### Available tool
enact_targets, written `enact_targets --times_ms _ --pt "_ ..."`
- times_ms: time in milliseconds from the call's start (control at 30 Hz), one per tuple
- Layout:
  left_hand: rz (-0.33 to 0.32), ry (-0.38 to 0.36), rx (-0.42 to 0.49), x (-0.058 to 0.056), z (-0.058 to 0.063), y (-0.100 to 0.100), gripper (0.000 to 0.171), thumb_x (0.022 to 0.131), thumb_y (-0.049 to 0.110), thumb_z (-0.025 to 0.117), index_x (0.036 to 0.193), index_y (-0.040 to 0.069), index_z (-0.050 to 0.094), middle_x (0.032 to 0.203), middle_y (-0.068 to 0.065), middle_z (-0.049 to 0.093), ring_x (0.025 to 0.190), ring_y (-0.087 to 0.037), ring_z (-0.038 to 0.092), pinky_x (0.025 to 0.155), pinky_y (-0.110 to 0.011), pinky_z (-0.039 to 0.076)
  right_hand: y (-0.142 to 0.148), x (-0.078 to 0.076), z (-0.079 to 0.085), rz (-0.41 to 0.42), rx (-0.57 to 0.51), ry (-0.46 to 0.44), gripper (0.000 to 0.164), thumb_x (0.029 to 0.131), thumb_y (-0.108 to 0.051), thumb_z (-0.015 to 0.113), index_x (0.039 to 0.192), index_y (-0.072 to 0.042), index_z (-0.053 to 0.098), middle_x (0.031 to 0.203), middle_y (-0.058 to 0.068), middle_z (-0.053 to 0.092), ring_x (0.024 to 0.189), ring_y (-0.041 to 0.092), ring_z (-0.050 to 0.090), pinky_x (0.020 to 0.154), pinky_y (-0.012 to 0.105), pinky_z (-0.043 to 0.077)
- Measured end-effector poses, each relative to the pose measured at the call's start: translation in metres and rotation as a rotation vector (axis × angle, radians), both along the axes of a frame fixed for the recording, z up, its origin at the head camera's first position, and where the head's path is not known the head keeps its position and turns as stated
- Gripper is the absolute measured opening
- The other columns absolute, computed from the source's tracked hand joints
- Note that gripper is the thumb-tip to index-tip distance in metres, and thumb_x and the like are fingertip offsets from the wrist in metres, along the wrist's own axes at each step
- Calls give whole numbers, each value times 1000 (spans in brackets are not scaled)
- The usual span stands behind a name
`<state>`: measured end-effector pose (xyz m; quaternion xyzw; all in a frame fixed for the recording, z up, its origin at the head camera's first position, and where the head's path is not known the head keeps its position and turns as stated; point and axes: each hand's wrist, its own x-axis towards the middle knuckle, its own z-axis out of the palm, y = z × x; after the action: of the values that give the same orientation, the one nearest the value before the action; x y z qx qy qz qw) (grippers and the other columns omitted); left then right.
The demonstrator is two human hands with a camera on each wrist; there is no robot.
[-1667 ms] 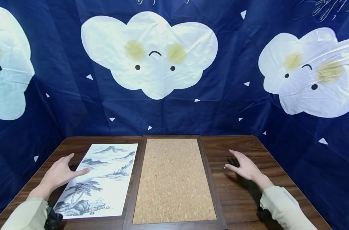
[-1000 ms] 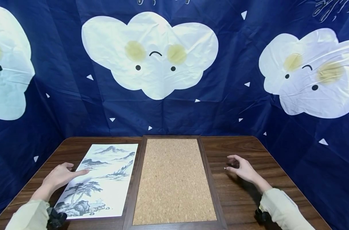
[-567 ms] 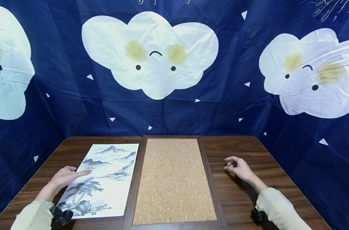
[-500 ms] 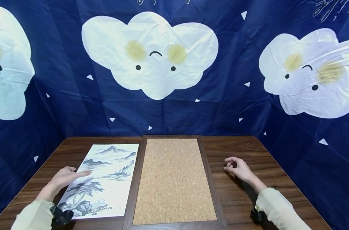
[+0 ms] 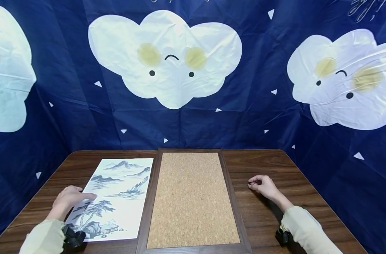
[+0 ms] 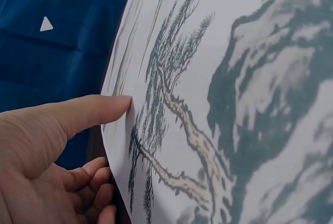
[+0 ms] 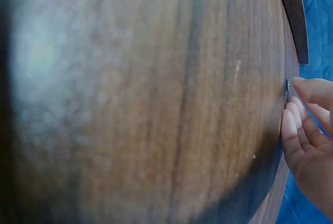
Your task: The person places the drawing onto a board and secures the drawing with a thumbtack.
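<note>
In the head view, a white paper print (image 5: 129, 208) of a grey ink landscape lies on the table's left side. My left hand (image 5: 70, 197) grips its left edge, the thumb (image 6: 99, 110) on top and the other fingers curled at the edge below. To its right lies a cork board (image 5: 193, 201) in a dark wood frame. My right hand (image 5: 265, 187) is low over the wood, right of the board. A small thumbtack (image 7: 287, 85) with a thin metal point shows between its thumb tip and fingertips, close at the table surface.
The brown wood table (image 5: 275, 160) has rounded back corners. A dark blue cloth (image 5: 259, 113) with white clouds and small triangles hangs behind and at both sides. The frame's edge (image 7: 296, 16) shows at the top right of the right wrist view.
The right hand's spread fingers have closed in round the thumbtack. My left hand has come down on the print's edge and drawn slightly nearer; the print has shifted a little.
</note>
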<state>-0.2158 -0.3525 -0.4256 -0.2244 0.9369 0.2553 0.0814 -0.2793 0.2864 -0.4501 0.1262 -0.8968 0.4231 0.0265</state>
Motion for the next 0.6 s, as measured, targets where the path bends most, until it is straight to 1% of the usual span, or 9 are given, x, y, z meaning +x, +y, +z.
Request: enact_targets --times_ms 133,200,300,367,467,600 --pt "33 -16 22 0 1 1 87 64 43 74 118 -17 41 116 -38 38 104 -51 40 83 -53 39 1 -2 0 -20 40 -8 11 76 -2 68 84 4 68 69 5 63 52 5 48 48 21 42" --pt "52 -25 29 0 2 2 83 64 42 75 115 -17 45 114 -37 41 102 -49 42 82 -52 41 -1 -2 0 -34 55 -7 9 75 -3 69 82 3 69 68 5 63 51 6 48 47 22 42" --pt "80 -34 34 1 3 3 77 63 40 75 110 -15 50 110 -35 44 99 -46 45 80 -51 42 -2 -3 0 -38 89 10 8 75 -5 70 80 1 69 68 5 63 51 5 47 47 22 42" --pt "91 -34 33 2 4 5 74 64 39 75 109 -15 52 109 -35 45 98 -46 46 80 -50 43 -3 -3 0 -47 106 19 7 75 -5 70 78 0 69 68 5 63 51 5 47 48 21 41" --pt "105 -23 46 3 5 6 75 64 37 75 110 -16 47 109 -34 43 99 -45 45 80 -51 42 -5 -3 1 -55 125 20 6 75 -6 70 77 -1 69 68 5 64 52 6 47 48 22 41" --pt "99 -1 54 4 5 7 76 65 35 75 112 -16 42 110 -33 41 100 -45 43 82 -51 40 -5 -3 2 -62 159 28 4 75 -6 70 75 -2 69 69 4 64 56 8 49 51 22 41"
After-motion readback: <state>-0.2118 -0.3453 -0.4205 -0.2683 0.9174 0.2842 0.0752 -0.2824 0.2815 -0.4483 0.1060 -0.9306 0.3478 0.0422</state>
